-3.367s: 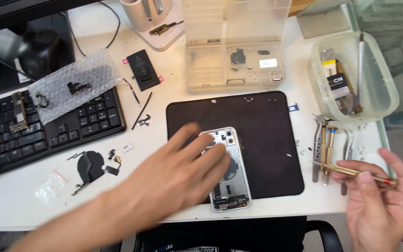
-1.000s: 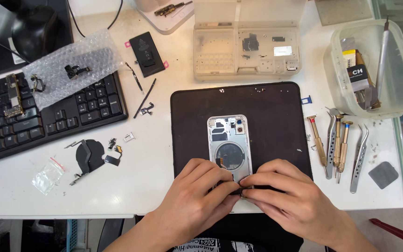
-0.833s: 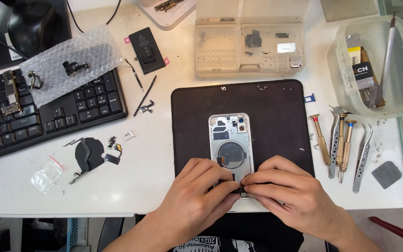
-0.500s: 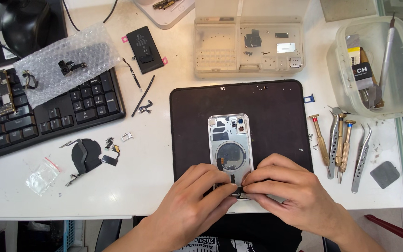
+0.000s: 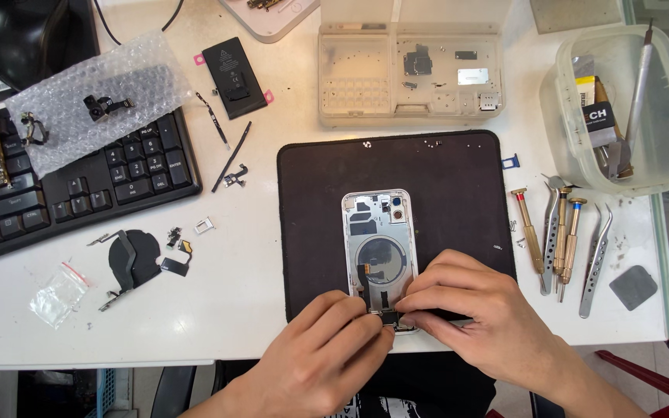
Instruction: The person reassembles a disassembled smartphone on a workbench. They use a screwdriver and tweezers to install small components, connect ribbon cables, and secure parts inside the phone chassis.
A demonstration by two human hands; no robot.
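Note:
An opened silver phone housing (image 5: pixel 377 240) lies face-up on a black work mat (image 5: pixel 443 186), its round coil and flex cables showing. My left hand (image 5: pixel 323 360) and my right hand (image 5: pixel 478 317) meet at the housing's near end. Fingertips of both hands pinch a small dark part (image 5: pixel 389 316) at the bottom edge of the housing. The lower end of the housing is hidden under my fingers.
Screwdrivers and tweezers (image 5: pixel 563 232) lie right of the mat, beside a clear tub (image 5: pixel 621 108) of tools. A parts tray (image 5: pixel 408 73) sits behind the mat. A black battery (image 5: pixel 232 77), a keyboard (image 5: pixel 63 193), bubble wrap (image 5: pixel 90 101) and loose flex parts (image 5: pixel 137 259) lie to the left.
Earlier my right hand held a tool off to the right and my left hand lay on the phone. Both hands have since come together at the phone's near end and stayed there.

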